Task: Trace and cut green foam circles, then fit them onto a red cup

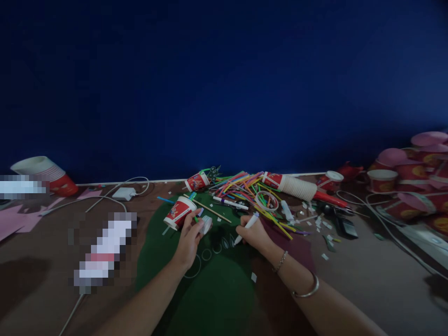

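Note:
My right hand [252,232] grips a white marker [251,221], its tip down at the dark green sheet [210,303]. Pale outlines of circles [206,255] and pointed leaf shapes [226,242] show on that sheet, the leaf shapes nearest the tip. In my left hand [189,242], thumb and fingers close on a small whitish round object [206,225] whose kind I cannot make out. Just beyond that hand a red and white paper cup [180,212] lies tilted. A thin wooden stick [213,208] and a purple-and-white marker [230,203] lie farther back.
Coloured straws [241,184], a tape roll [266,200] and stacked paper cups [297,187] lie at the back. A blurred-out device [105,252] and a white charger [124,193] are on the left. Paper scraps, cables and piled red cups [415,175] occupy the right.

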{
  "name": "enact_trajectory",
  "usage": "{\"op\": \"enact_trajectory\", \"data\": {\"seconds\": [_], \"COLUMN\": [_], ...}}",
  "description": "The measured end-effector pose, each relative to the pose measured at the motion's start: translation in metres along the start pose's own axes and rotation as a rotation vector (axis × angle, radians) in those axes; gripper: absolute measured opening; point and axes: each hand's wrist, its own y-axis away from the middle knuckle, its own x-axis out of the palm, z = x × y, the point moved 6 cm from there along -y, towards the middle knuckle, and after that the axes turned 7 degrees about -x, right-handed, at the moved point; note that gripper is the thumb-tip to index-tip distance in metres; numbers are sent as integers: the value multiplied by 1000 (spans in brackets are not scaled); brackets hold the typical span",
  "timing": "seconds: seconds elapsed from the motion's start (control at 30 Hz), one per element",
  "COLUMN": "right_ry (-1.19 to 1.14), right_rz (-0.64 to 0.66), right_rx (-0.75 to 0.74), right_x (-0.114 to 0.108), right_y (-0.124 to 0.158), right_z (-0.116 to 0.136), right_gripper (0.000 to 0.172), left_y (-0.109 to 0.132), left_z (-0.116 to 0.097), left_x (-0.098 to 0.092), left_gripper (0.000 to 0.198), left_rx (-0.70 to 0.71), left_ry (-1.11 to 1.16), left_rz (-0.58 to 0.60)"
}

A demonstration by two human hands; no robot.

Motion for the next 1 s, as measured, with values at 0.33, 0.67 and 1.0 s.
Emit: {"op": "enact_trajectory", "data": {"seconds": [0.33,0.67,1.0], "right_ry": [-10,-183,-160], "right_rz": [-56,-159,128], "right_rx": [-17,-68,-170], "right_x": [-3,-11,32], "right_y": [-1,0,18], "right_z": [1,6,29], "right_gripper": [17,25,21], "left_y": [0,-1,2], "left_z": [1,2,0], "left_x": [-1,0,2], "left_gripper": [41,40,40], "left_rx": [8,3,0], "left_ry": [-1,23,26], "left_rz": [4,9,-2]}}
